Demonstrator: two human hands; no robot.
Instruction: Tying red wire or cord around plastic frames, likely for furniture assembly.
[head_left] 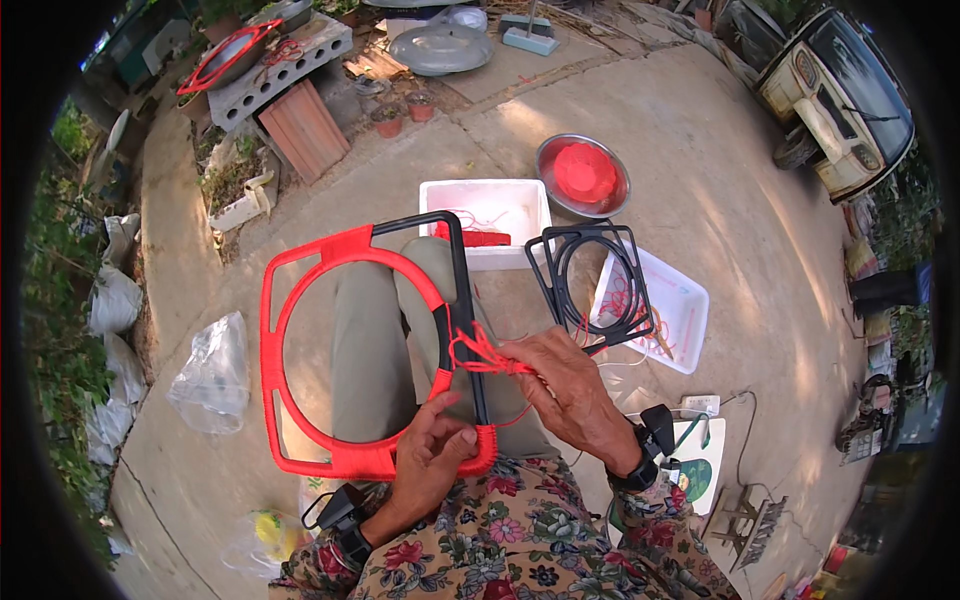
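Across my lap lies a square black frame [267,350] with a ring inside it, mostly wrapped in red cord. Bare black shows along its upper right corner, its right side and a short part of the ring. My left hand [428,452] grips the frame near its lower right corner, thumb on top. Just right of the frame, my right hand [575,395] is closed on a looped bundle of red cord [482,350]. A thin strand hangs from that bundle toward the wrapped lower right corner. My right fingertips are partly hidden behind the hand.
Ahead stand a white box [535,205] with red cord and a metal basin [622,190] holding something red. An unwrapped black frame [538,265] leans by a white tray [690,330] of cord scraps. A plastic bag [212,375] lies left; a power strip [700,404] sits right.
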